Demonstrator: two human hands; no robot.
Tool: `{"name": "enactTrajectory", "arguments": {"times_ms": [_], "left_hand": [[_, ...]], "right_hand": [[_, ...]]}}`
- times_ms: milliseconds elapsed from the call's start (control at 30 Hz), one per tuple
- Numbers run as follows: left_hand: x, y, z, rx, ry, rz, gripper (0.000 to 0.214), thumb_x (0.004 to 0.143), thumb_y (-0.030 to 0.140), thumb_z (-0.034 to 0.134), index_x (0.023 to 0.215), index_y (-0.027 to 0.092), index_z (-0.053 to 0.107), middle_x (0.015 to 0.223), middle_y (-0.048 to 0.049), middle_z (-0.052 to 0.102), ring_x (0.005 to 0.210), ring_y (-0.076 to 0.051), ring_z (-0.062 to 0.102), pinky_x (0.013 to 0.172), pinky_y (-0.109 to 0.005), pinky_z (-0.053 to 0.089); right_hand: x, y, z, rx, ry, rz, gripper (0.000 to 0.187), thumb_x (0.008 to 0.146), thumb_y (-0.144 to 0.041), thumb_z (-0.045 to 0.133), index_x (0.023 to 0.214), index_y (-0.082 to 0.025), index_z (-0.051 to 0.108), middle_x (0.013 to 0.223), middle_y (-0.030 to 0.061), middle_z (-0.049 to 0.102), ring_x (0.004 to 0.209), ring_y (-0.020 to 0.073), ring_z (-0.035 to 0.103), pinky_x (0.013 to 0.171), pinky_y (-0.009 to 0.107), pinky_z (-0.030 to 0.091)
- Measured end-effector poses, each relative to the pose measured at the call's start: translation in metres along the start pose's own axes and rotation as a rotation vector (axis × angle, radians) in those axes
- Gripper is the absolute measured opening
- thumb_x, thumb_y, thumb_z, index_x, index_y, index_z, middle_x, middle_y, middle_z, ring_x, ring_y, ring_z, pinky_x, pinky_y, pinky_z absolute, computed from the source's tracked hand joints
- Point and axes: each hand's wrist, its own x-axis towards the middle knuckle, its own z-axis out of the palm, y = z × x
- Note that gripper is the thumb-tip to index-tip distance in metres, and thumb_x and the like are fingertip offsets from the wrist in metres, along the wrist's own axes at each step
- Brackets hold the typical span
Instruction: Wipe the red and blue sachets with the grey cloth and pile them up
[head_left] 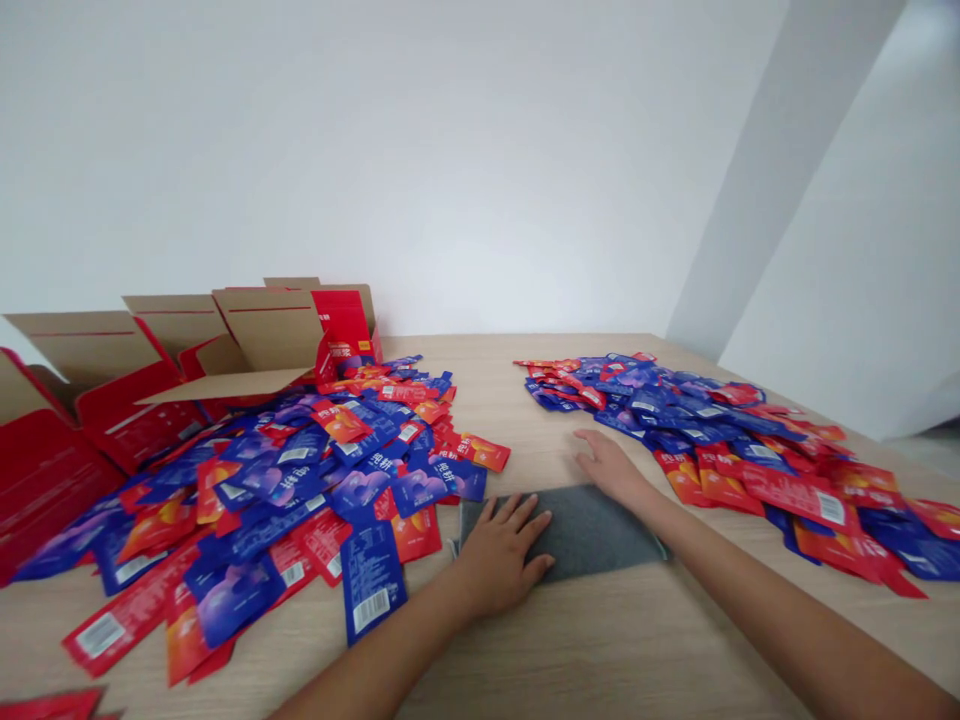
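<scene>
A dark grey cloth [596, 530] lies flat and folded on the wooden table [585, 640] in front of me. Across its left end rests my left hand [504, 555], palm down with the fingers spread. Over the cloth's far right part is my right hand [609, 462], its fingers pointing left past the far edge and the thumb apart from them. I see nothing held in that hand; whether it touches the cloth I cannot tell. Blue and red sachets [373, 578] lie close to my left hand, in a heap that spreads to the left.
Several open red cardboard boxes [262, 325] with raised brown flaps stand at the back left, behind the left heap. Another long heap of blue and red sachets [705, 430] runs along the table's right side. A white wall [480, 170] rises behind the table.
</scene>
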Motion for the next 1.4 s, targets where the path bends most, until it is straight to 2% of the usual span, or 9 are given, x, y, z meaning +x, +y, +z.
{"name": "enactTrajectory", "arguments": {"times_ms": [167, 400, 600, 800, 967, 1067, 1133, 1233, 1400], "left_hand": [[-0.001, -0.001, 0.005, -0.024, 0.021, -0.014, 0.051, 0.088, 0.047, 0.039, 0.136, 0.028, 0.035, 0.144, -0.0057, 0.032, 0.134, -0.026, 0.023, 0.108, -0.053, 0.017], [-0.003, -0.003, 0.006, -0.046, 0.029, -0.001, 0.054, 0.088, 0.049, 0.037, 0.137, 0.027, 0.032, 0.146, -0.0046, 0.029, 0.135, -0.024, 0.021, 0.109, -0.051, 0.015], [-0.004, -0.004, 0.005, -0.076, 0.019, -0.001, 0.054, 0.089, 0.05, 0.034, 0.137, 0.024, 0.033, 0.145, -0.0054, 0.03, 0.135, -0.024, 0.022, 0.11, -0.051, 0.015], [0.0, -0.006, 0.012, -0.056, 0.08, -0.129, 0.051, 0.091, 0.032, 0.031, 0.136, 0.009, 0.032, 0.142, -0.0127, 0.034, 0.133, -0.022, 0.026, 0.111, -0.039, 0.021], [0.003, -0.005, 0.013, -0.012, 0.099, -0.156, 0.048, 0.088, 0.02, 0.03, 0.132, 0.003, 0.038, 0.139, -0.0168, 0.038, 0.131, -0.024, 0.03, 0.11, -0.038, 0.023], [0.004, -0.005, 0.014, 0.041, 0.106, -0.131, 0.046, 0.087, 0.017, 0.03, 0.129, 0.001, 0.041, 0.137, -0.0181, 0.04, 0.13, -0.025, 0.032, 0.109, -0.039, 0.023], [0.004, -0.006, 0.016, 0.08, 0.12, -0.133, 0.045, 0.087, 0.017, 0.029, 0.127, 0.0, 0.043, 0.136, -0.019, 0.042, 0.129, -0.025, 0.033, 0.109, -0.039, 0.025], [0.004, -0.008, 0.02, 0.131, 0.134, -0.122, 0.045, 0.088, 0.016, 0.028, 0.128, 0.001, 0.043, 0.136, -0.0181, 0.042, 0.129, -0.024, 0.034, 0.108, -0.039, 0.028], [0.004, -0.009, 0.021, 0.181, 0.109, -0.098, 0.045, 0.088, 0.016, 0.028, 0.129, 0.002, 0.04, 0.137, -0.0182, 0.041, 0.13, -0.024, 0.033, 0.106, -0.04, 0.03]], "right_hand": [[0.054, 0.007, 0.017, -0.105, 0.007, -0.066, 0.039, 0.079, -0.009, 0.041, 0.115, -0.007, 0.057, 0.124, 0.0192, 0.053, 0.117, 0.0263, 0.046, 0.1, 0.041, 0.032], [0.086, -0.003, 0.053, -0.137, 0.045, -0.046, 0.035, 0.085, -0.017, 0.036, 0.109, -0.012, 0.061, 0.125, 0.0176, 0.054, 0.117, 0.0304, 0.043, 0.093, 0.05, 0.034], [0.097, -0.012, 0.008, -0.074, 0.184, -0.075, 0.039, 0.089, -0.02, 0.028, 0.109, -0.01, 0.061, 0.117, 0.016, 0.059, 0.112, 0.0245, 0.049, 0.096, 0.039, 0.035], [0.051, -0.042, -0.053, 0.577, 0.529, -0.043, 0.026, 0.083, -0.034, 0.047, 0.093, -0.018, 0.063, 0.087, 0.0062, 0.065, 0.076, 0.0202, 0.06, 0.069, 0.034, 0.048], [-0.004, -0.05, -0.037, 0.876, 0.153, 0.12, 0.029, 0.076, -0.04, 0.052, 0.091, -0.017, 0.063, 0.065, 0.0003, 0.061, 0.053, 0.0145, 0.054, 0.048, 0.026, 0.043], [-0.029, -0.049, -0.009, 0.777, -0.026, 0.093, 0.031, 0.079, -0.04, 0.047, 0.092, -0.016, 0.063, 0.074, 0.0044, 0.066, 0.063, 0.0181, 0.06, 0.057, 0.031, 0.049], [-0.043, -0.052, 0.01, 0.591, 0.005, 0.002, 0.033, 0.08, -0.039, 0.046, 0.097, -0.017, 0.063, 0.089, 0.0088, 0.067, 0.082, 0.0219, 0.061, 0.074, 0.037, 0.05], [-0.065, -0.067, 0.034, 0.258, 0.092, -0.135, 0.04, 0.084, -0.037, 0.043, 0.114, -0.015, 0.058, 0.116, 0.0156, 0.059, 0.11, 0.0263, 0.052, 0.093, 0.044, 0.04], [-0.085, -0.079, 0.047, -0.076, -0.03, -0.256, 0.045, 0.089, -0.031, 0.032, 0.127, -0.012, 0.049, 0.136, 0.015, 0.044, 0.128, 0.0259, 0.035, 0.102, 0.043, 0.032]]}}
